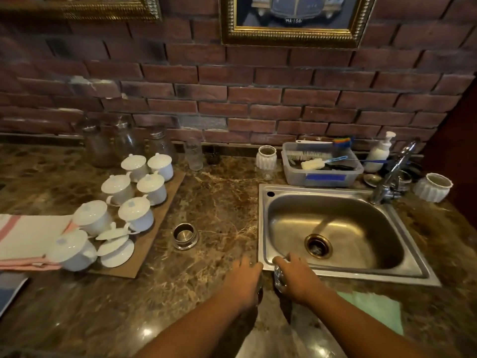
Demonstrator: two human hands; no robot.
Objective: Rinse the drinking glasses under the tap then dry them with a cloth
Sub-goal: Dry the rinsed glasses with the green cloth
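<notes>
My right hand [296, 277] grips a clear drinking glass [279, 279] from above, on the counter at the sink's front left corner. My left hand [245, 277] curls down beside it over a second glass [259, 290], of which only a dark edge shows under the palm. The steel sink [263, 228] holds nothing and its tap [392, 171] stands at the back right with no water running. A green cloth [374, 311] lies flat on the counter to the right of my right forearm. Another tall glass [194, 153] stands by the brick wall.
A steel cup [185, 236] stands left of the sink. Several white lidded cups [134, 210] sit on a board, beside a striped towel [25, 236]. Behind the sink are a plastic tub of brushes [322, 174], a soap pump [382, 151] and two white ribbed pots [266, 157].
</notes>
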